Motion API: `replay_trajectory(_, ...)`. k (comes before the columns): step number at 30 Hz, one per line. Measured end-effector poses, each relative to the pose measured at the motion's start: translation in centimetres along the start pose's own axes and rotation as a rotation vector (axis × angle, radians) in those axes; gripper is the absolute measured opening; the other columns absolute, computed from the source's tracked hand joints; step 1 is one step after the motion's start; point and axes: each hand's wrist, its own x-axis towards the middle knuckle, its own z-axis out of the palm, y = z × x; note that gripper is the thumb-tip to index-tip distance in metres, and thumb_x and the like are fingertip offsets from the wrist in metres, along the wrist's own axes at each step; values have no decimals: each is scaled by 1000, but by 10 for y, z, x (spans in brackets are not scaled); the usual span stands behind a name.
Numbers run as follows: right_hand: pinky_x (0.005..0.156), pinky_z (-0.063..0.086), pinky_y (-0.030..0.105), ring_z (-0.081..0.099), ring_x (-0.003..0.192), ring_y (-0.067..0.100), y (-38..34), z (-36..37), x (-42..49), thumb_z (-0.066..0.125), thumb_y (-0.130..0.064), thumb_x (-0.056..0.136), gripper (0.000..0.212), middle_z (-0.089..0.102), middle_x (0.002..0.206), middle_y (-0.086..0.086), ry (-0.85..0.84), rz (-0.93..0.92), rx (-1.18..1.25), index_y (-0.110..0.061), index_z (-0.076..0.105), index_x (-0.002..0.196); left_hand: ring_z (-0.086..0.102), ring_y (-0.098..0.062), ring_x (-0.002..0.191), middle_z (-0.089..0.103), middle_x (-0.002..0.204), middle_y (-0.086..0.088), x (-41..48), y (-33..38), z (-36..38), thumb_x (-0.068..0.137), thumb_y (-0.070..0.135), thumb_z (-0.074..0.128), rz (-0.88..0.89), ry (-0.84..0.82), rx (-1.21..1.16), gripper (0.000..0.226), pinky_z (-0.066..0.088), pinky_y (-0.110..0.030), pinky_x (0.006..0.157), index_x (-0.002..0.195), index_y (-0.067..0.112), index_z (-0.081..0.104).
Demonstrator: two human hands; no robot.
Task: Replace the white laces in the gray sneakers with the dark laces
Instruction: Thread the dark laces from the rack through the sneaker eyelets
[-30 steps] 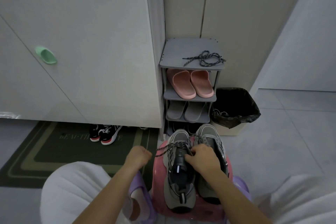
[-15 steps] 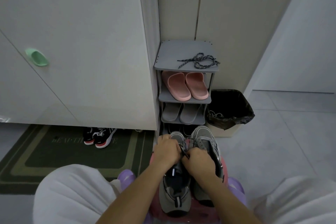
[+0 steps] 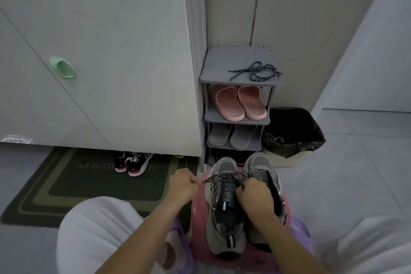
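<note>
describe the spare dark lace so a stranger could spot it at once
Look at the gray rack in the corner right of the white cabinet. On its top shelf, above the pink slippers, lies a coiled dark lace. Unlike the threaded lace, it sits loose, in no sneaker.

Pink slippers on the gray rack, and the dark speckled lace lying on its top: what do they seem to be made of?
The pink slippers look like moulded foam or soft rubber: one-piece, matte, with thick rounded edges. The dark speckled lace atop the gray rack looks like braided textile cord: round, lying in limp loops, with light flecks in the weave.
</note>
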Motion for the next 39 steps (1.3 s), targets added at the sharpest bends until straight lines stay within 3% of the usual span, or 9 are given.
replay_trajectory(5,55,36,28,50,63,23,-1,1,4,48,-17,86,19,52,68,5,28,-2,23,-5,52,72,62,-13,84,64,87,2,3,-5,0,83,5,51,-75,-104,47,32,44,-16,69,56,19,61)
replay_trajectory(7,56,35,28,49,64,23,-2,1,5,48,-18,86,19,51,68,5,33,3,20,-6,50,72,61,-19,97,65,93,-2,3,-7,4,85,10,49,-121,-192,186,29,47,-23,82,58,19,54)
replay_trajectory(10,55,34,28,49,64,23,0,2,6,47,-18,87,21,49,67,4,36,24,25,-7,46,69,52,-28,113,58,103,-9,1,-14,4,85,10,46,-216,-287,355,13,43,-33,92,76,12,56)
replay_trajectory(14,53,33,27,49,63,23,0,4,8,47,-19,87,24,43,62,2,25,22,16,-9,42,66,48,-30,114,59,119,-13,2,-22,7,80,9,48,-283,-352,438,29,41,-37,99,104,7,62)
replay_trajectory(17,54,33,27,49,66,24,0,3,8,47,-22,86,28,47,67,5,-5,9,1,-12,39,62,48,-31,114,58,116,-11,5,-7,12,86,16,47,-178,-236,374,14,44,-38,90,92,13,58)
replay_trajectory(22,59,36,28,51,71,23,1,1,10,50,-29,88,23,54,77,7,-30,12,-10,-11,50,76,60,-23,102,66,107,-4,11,36,32,91,32,53,130,-99,55,22,50,-34,86,102,18,66)
replay_trajectory(29,63,39,29,61,88,29,-1,4,9,47,-21,91,22,64,96,13,22,50,-47,-2,58,94,54,-25,106,56,111,-6,17,53,41,89,21,54,104,-46,216,12,51,-40,84,95,17,64)
replay_trajectory(34,62,42,29,57,76,27,-3,4,10,48,-18,88,18,63,90,13,22,102,-1,-3,58,87,58,-26,103,61,106,-7,21,47,31,87,24,55,27,-74,132,23,52,-41,85,91,8,71)
replay_trajectory(39,62,39,29,57,78,29,-4,2,8,48,-20,88,17,58,83,11,8,92,11,-7,51,79,56,-17,74,62,83,-1,10,27,19,93,27,54,-54,-221,21,26,47,-31,74,68,23,48)
